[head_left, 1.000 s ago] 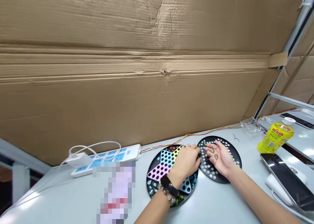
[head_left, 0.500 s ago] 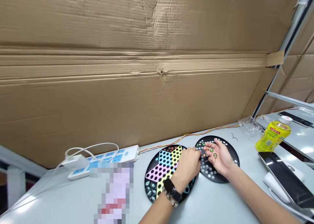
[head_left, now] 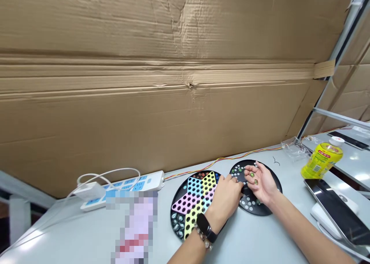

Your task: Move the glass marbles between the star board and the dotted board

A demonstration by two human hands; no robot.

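Note:
A round black game board with a coloured star (head_left: 190, 202) lies on the grey table, with marbles in its rim. Beside it on the right lies a second black disc with white holes (head_left: 251, 206). My left hand (head_left: 227, 196), with a black watch on its wrist, rests back-up over the right edge of the star board, fingers curled and pinched at the gap between the two discs. My right hand (head_left: 260, 183) lies palm-up over the holed disc, fingers spread, with two small green marbles (head_left: 253, 178) on the palm.
A tall cardboard sheet (head_left: 173, 83) walls off the back of the table. A white power strip (head_left: 127, 185) with cables lies at the left. A yellow bottle (head_left: 322, 160), a dark tablet (head_left: 335, 214) and a coloured wire (head_left: 231, 158) are at the right.
My left hand has slid a little right and towards me, off the star's centre. My right hand stays palm-up with the marbles in it.

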